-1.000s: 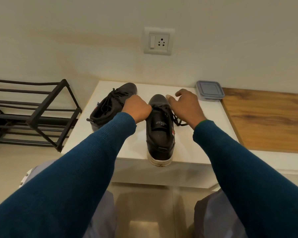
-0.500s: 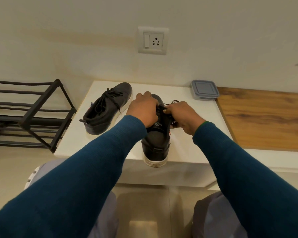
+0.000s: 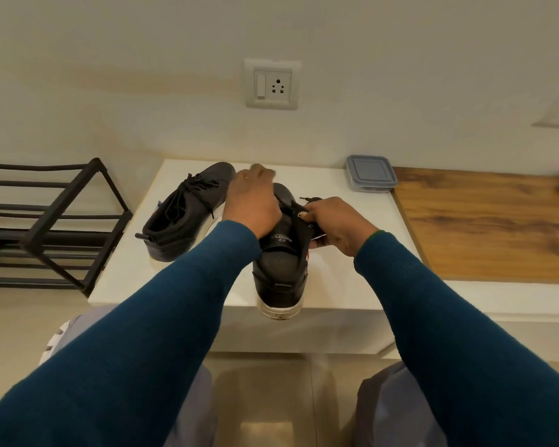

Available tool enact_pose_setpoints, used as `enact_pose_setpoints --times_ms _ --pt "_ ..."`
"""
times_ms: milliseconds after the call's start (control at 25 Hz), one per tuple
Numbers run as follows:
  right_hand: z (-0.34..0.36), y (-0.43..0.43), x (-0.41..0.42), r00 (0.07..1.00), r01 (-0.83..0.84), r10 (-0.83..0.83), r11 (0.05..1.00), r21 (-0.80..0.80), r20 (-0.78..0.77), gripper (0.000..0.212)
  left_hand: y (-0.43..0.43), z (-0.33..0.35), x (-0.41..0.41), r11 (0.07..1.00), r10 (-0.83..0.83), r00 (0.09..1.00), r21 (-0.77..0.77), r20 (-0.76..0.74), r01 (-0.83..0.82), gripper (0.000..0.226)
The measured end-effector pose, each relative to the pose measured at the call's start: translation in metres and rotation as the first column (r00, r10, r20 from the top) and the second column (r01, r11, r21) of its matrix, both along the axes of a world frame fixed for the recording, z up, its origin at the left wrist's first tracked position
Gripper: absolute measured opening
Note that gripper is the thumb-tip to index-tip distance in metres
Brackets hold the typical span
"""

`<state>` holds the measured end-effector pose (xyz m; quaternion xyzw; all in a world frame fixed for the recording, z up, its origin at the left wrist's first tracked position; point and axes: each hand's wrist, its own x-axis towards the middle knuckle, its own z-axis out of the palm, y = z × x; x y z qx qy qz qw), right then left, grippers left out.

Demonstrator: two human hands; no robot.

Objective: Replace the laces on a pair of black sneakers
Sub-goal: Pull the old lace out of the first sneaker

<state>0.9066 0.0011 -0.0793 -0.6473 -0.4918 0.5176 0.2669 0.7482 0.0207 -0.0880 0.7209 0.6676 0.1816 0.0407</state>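
Observation:
Two black sneakers sit on a white table [image 3: 136, 272]. The near sneaker [image 3: 279, 279] points away from me, its white-soled heel hanging over the table's front edge. My left hand [image 3: 252, 206] rests over its laced front, fingers curled on the shoe. My right hand [image 3: 336, 225] pinches a black lace [image 3: 309, 200] at the shoe's right side, the lace tip sticking up behind my fingers. The second sneaker [image 3: 184, 214] lies tilted on its side to the left, laces still threaded and loose.
A grey lidded plastic container [image 3: 370, 173] stands at the table's back right corner. A wooden surface [image 3: 484, 227] adjoins on the right. A black metal shoe rack [image 3: 42, 221] stands left of the table. A wall socket [image 3: 271, 84] is above. My knees are below the table edge.
Both hands closed in on the near sneaker: the right hand went from open beside it to pinching the lace, and the left hand shifted forward over the laces.

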Motion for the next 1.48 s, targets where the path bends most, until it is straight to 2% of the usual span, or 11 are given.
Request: enact_pose_setpoints --times_ms 200,280,400,600,760,840,920,1040,1240,1360,1480 --pt "0.001 0.0 0.001 0.997 -0.056 0.053 0.998 0.041 0.062 0.02 0.0 -0.004 0.019 0.986 -0.151 0.953 -0.113 -0.264 0.125 0.023" --pt "0.002 0.001 0.002 0.998 -0.046 0.045 0.999 0.014 0.049 0.019 -0.002 0.001 0.015 1.0 -0.022 0.982 -0.017 0.189 0.025 0.015" --pt "0.002 0.001 0.006 0.996 -0.064 0.065 0.998 -0.014 0.064 0.019 -0.004 0.017 0.003 0.957 0.167 0.513 -0.014 0.842 -0.289 0.018" --pt "0.003 0.005 0.003 0.991 -0.059 0.06 0.998 -0.016 0.116 0.022 -0.001 0.012 0.002 0.995 0.056 0.996 0.075 0.068 -0.061 0.039" --pt "0.006 0.004 0.0 0.984 -0.071 0.072 0.997 -0.011 0.161 0.023 -0.006 0.0 0.026 0.983 -0.147 0.929 -0.157 -0.338 0.099 0.024" --pt "0.007 0.002 0.002 0.984 -0.079 0.08 0.997 -0.011 0.159 0.023 -0.005 0.005 0.024 0.991 -0.107 0.958 -0.104 -0.266 0.082 0.017" --pt "0.009 0.001 0.003 0.986 -0.086 0.088 0.996 -0.023 0.145 0.023 -0.005 0.014 0.014 0.996 0.02 0.977 0.08 0.212 -0.038 0.016" --pt "0.008 0.0 0.005 0.984 -0.099 0.104 0.994 -0.042 0.144 0.023 -0.005 0.028 -0.013 0.917 0.143 0.611 0.128 0.779 -0.378 0.018" --pt "0.01 0.002 -0.001 0.977 -0.1 0.101 0.995 -0.017 0.188 0.025 -0.014 0.02 -0.004 0.998 0.038 0.968 0.04 0.25 -0.049 0.04" --pt "0.008 0.001 -0.001 0.969 -0.132 0.125 0.991 0.017 0.214 0.025 -0.015 0.007 0.02 0.978 -0.133 0.973 -0.183 -0.19 0.098 0.031" --pt "0.007 0.001 0.004 0.969 -0.138 0.131 0.99 0.022 0.208 0.025 -0.013 0.009 0.021 0.992 -0.075 0.995 -0.109 -0.065 0.068 0.019"
